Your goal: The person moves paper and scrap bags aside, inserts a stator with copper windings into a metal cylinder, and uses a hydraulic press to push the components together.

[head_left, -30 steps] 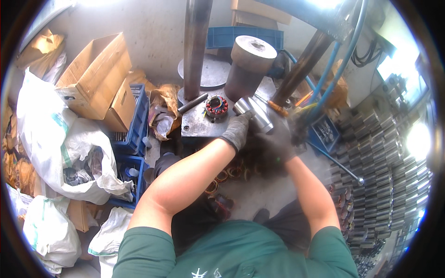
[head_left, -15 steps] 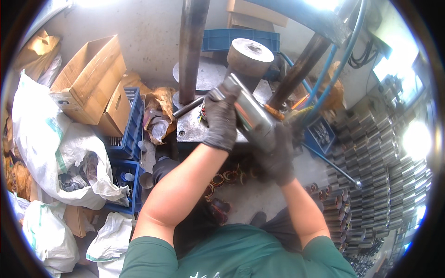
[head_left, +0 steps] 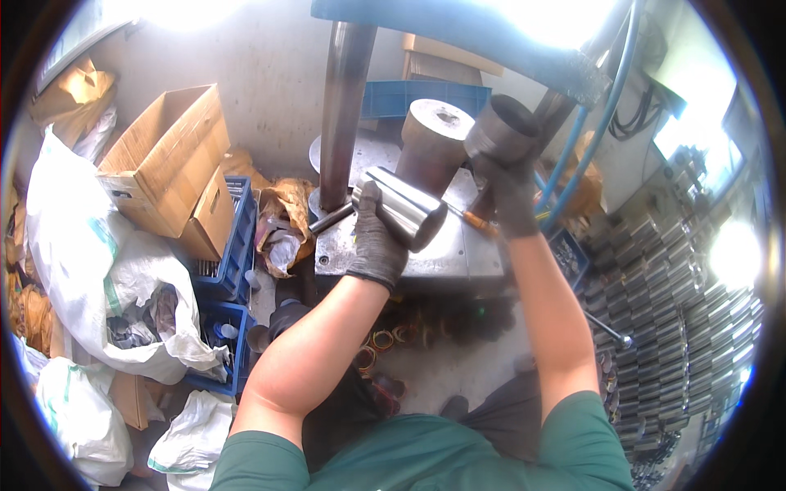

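Note:
My left hand (head_left: 378, 245), in a dark work glove, is closed around a shiny metal tube (head_left: 399, 199), held tilted with its upper end to the left. Farther up and to the right, my right hand (head_left: 509, 200), gloved too, grips a dark hollow metal cylinder (head_left: 503, 131) from below, its open mouth facing up. Between and behind them a thick round steel block (head_left: 434, 147) stands on the metal press table (head_left: 467, 260). A short dark rod (head_left: 332, 218) lies on that table, left of the tube.
A steel column (head_left: 344, 114) and a blue press beam (head_left: 483, 29) rise in front of me. Cardboard boxes (head_left: 168, 155), blue crates (head_left: 237, 245) and white sacks (head_left: 74, 254) fill the left. Stacked metal tubes (head_left: 679, 303) line the right; blue hoses (head_left: 602, 123) hang there.
My right hand has come off the tube and moved up and right; it now holds the dark cylinder. My left hand has kept the tube and turned it flatter. The view has shifted slightly.

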Tool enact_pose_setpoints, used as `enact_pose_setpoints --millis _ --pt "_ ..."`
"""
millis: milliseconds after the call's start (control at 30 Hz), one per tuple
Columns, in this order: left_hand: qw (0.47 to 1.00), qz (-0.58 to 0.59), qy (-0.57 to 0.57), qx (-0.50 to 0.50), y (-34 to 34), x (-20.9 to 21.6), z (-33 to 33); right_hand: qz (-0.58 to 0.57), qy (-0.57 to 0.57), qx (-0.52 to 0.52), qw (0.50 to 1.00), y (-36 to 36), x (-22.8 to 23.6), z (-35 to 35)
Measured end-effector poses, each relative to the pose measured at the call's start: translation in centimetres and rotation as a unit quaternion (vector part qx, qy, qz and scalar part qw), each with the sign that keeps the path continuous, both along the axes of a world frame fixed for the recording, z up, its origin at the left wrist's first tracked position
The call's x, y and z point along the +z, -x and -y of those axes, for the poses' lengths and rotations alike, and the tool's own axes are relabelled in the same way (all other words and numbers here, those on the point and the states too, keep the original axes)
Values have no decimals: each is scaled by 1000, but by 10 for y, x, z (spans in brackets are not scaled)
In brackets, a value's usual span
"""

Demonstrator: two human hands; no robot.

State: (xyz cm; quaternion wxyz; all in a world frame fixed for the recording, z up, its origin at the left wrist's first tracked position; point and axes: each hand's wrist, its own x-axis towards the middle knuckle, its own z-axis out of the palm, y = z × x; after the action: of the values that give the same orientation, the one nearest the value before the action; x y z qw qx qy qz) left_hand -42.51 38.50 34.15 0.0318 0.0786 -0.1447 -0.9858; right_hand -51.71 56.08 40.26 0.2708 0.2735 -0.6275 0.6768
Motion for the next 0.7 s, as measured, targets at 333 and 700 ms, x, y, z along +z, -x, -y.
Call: enact_pose_setpoints --millis 333,700 --pt "997 1 77 -10 31 -42 -12 58 -321 -291 899 100 8 29" --pt "928 -207 234 -202 -33 -19 -53 164 -288 163 929 -119 -43 -57"
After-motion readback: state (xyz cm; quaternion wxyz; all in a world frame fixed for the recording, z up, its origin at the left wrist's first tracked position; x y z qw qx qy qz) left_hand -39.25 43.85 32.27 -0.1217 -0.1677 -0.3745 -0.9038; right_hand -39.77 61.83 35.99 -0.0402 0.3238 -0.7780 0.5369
